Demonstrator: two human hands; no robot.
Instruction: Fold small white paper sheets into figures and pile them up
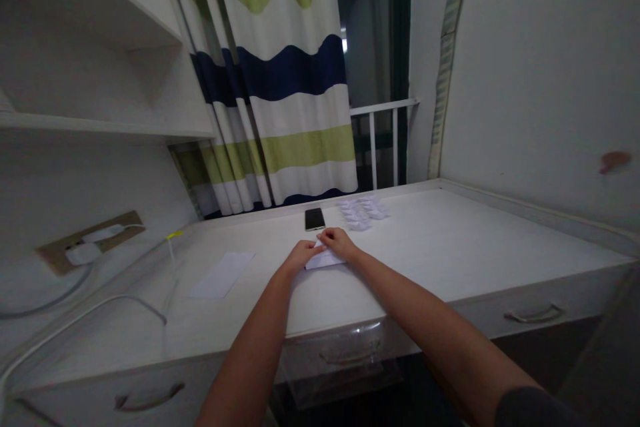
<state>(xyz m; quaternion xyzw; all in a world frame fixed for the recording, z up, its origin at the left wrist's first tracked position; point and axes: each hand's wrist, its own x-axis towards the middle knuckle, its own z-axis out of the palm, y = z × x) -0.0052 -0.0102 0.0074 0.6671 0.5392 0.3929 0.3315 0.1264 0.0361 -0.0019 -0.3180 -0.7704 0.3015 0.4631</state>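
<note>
A white sheet of paper [326, 260], partly folded, lies on the desk between both my hands. My left hand [301, 255] grips its left edge, with the thumb on top. At the paper's upper edge, the fingers of my right hand [337, 242] are pinched on it. The exact fold under the fingers is hidden. Just beyond my hands is a dark-screened phone [315, 219]. Several small folded white paper pieces [361, 212] sit in rows to the right of the phone. Flat on the desk at the left lies a blank white sheet [223, 275].
The white desk [475, 247] has a raised back edge and drawers with handles [535, 314] in front. Plugs [84, 253] and a white cable [120, 297] are at the left, under a shelf [100, 123]. A striped curtain [300, 67] hangs behind.
</note>
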